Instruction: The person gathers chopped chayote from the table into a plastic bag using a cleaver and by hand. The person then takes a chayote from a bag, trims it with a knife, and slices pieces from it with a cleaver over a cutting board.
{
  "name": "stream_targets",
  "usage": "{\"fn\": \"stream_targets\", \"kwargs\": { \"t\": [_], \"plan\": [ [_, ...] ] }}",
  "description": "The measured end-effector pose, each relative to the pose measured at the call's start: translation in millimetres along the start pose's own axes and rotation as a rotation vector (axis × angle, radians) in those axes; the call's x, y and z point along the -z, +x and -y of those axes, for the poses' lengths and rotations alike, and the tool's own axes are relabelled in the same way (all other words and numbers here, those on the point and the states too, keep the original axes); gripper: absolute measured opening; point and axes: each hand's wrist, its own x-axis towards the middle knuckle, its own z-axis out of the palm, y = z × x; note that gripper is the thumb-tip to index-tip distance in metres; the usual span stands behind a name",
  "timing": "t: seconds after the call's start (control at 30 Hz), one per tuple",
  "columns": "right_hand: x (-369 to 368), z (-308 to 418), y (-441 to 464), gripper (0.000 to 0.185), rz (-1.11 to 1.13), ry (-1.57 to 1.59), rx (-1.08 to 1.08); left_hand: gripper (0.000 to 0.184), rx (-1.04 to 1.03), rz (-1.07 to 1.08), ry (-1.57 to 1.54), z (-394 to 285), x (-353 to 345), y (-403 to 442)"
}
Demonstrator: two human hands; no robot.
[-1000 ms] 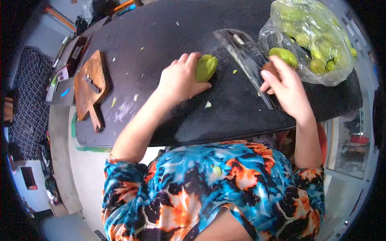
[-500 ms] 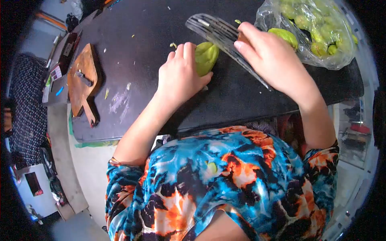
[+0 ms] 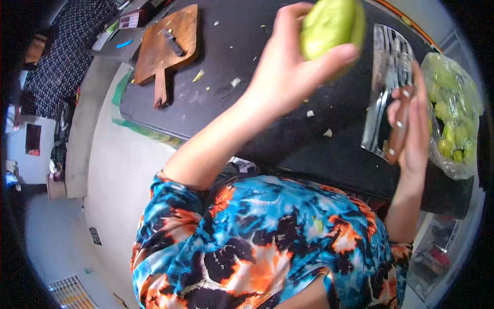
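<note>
My left hand is raised above the table, closed around a pale green, ridged chayote that is cut off by the top edge of the head view. The thumb presses against its near side. On the right, my right hand grips a wide-bladed knife by its brown, riveted wooden handle. The shiny blade runs alongside the handle, over the table, apart from the chayote. Close beside the right hand lies a clear plastic bag with several more green chayotes inside.
A wooden cutting board lies at the left of the dark table, with a small dark-handled tool on it. Small scraps are scattered on the tabletop. Green tape lines the table's left edge.
My left hand has lifted the chayote up off the table. The right hand with the knife has moved away from it, to the right, and the blade has turned. The camera view has shifted.
</note>
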Motion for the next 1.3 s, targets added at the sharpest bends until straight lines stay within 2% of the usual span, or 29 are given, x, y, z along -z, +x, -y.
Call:
{"fn": "stream_targets", "kwargs": {
  "t": [0.03,0.07,0.1,0.17,0.23,0.27,0.3,0.33,0.4,0.43,0.5,0.57,0.63,0.67,0.7,0.73,0.77,0.8,0.9,0.93,1.03,1.2,1.3],
  "plan": [
    [-13.9,-5.5,7.5,0.054,0.073,0.059,0.022,0.064,-0.082,0.01,0.006,-2.4,-10.5,7.5],
    [-29.7,-11.0,6.9,0.054,-0.079,0.172,-0.011,0.069,-0.113,0.061,0.0,-9.2,-29.4,7.1],
    [-28.1,-17.4,11.6,0.056,0.018,0.253,-0.096,0.075,-0.137,0.116,-0.01,-13.8,-40.8,4.2],
    [-28.4,-15.4,11.0,0.058,-0.021,0.536,-0.226,0.077,-0.5,0.166,0.332,-20.7,-51.4,-1.1],
    [-11.0,-34.9,8.5,0.056,-0.045,0.452,-0.239,0.072,-0.302,0.322,0.103,-17.6,-38.8,-2.8],
    [-6.7,-36.7,6.9,0.057,0.006,0.395,-0.2,0.065,-0.289,0.356,0.183,-15.8,-19.8,-4.6],
    [-2.1,-38.0,3.8,0.059,0.054,0.336,-0.166,0.057,-0.246,0.447,0.437,-18.9,7.3,-4.1],
    [4.0,-40.0,-0.6,0.06,0.024,0.343,-0.165,0.053,-0.248,0.417,0.687,-20.8,33.0,-4.4],
    [24.6,-44.3,-9.8,0.059,-0.029,0.352,-0.179,0.053,-0.128,0.169,1.088,5.6,99.3,-11.8],
    [35.1,-46.7,-15.3,0.059,-0.052,0.36,-0.188,0.047,0.029,-0.011,1.305,23.5,143.2,-18.4],
    [57.2,-51.5,-24.5,0.06,-0.122,0.343,-0.153,0.066,0.153,-0.157,1.661,75.2,239.2,-52.4],
    [79.5,-57.7,-29.1,0.06,-0.192,0.332,-0.147,0.077,0.691,-0.124,1.568,87.7,258.8,-74.3],
    [87.9,-60.0,-29.8,0.062,-0.295,0.342,-0.082,0.076,0.462,-0.122,1.616,114.5,260.4,-90.7],
    [88.9,-55.9,-29.3,0.063,-0.303,0.354,-0.056,0.066,0.502,-0.121,1.58,116.8,258.6,-90.1],
    [89.5,-53.0,-29.9,0.063,-0.308,0.367,-0.029,0.054,0.425,-0.126,1.583,124.2,263.0,-92.2],
    [93.9,-52.0,-31.6,0.065,-0.238,0.371,-0.021,0.051,0.382,-0.117,1.562,121.2,253.9,-91.0],
    [91.4,-49.1,-32.2,0.065,-0.265,0.373,-0.018,0.049,0.335,-0.108,1.54,119.6,241.0,-90.1],
    [88.8,-45.0,-33.8,0.065,-0.293,0.375,-0.018,0.049,0.25,-0.107,1.543,116.6,231.5,-92.6],
    [88.7,-36.0,-42.9,0.063,-0.34,0.369,-0.006,0.051,0.204,-0.094,1.508,101.1,196.9,-100.4],
    [91.6,-35.1,-45.1,0.063,-0.349,0.365,-0.001,0.053,0.153,-0.04,1.469,96.4,190.0,-104.0],
    [108.5,-35.9,-51.4,0.061,-0.349,0.346,0.024,0.055,0.181,0.082,1.293,71.5,162.1,-109.1],
    [109.9,-16.8,-57.9,0.063,-0.446,0.364,0.087,0.061,0.053,0.361,1.171,45.6,127.9,-112.7],
    [108.2,-7.9,-61.4,0.063,-0.49,0.385,0.111,0.058,-0.024,0.517,1.088,34.4,112.9,-97.3]
  ]
}}
